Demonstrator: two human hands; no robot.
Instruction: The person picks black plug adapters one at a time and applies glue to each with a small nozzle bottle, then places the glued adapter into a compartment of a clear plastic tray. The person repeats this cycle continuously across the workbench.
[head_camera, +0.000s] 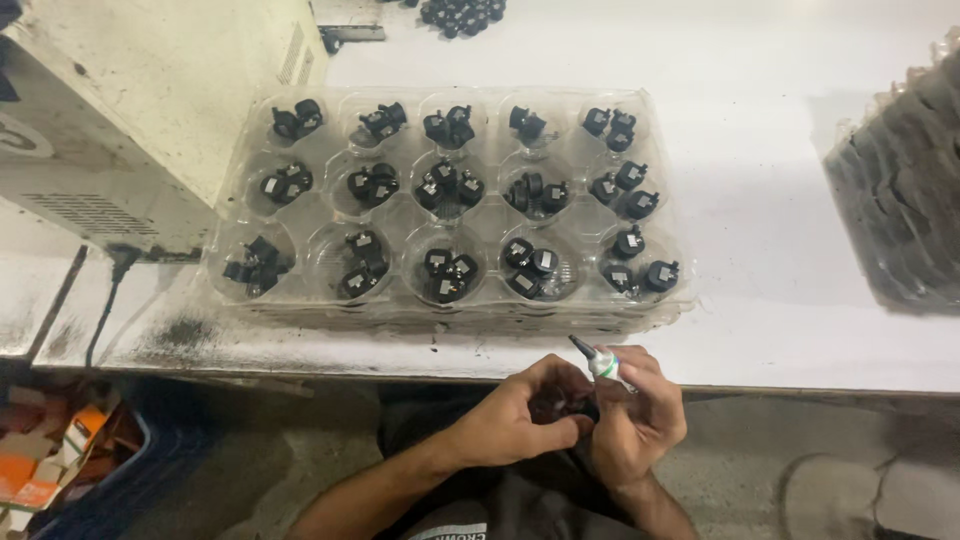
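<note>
1. Machine housing (150, 110): off-white, at the table's left.
2. Clear compartment tray (400, 215): holds small black parts.
3. Left hand (515, 420): fingers closed round a small black part (570, 408), below the table edge.
4. Right hand (640, 420): closed, gripping a nozzle-tipped tube (600, 362).

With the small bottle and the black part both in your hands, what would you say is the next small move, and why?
Probably tip the small bottle down until its dark nozzle meets the black part. The right hand holds the bottle with its nozzle pointing up and away, while the left hand cups the part just below it.
</note>
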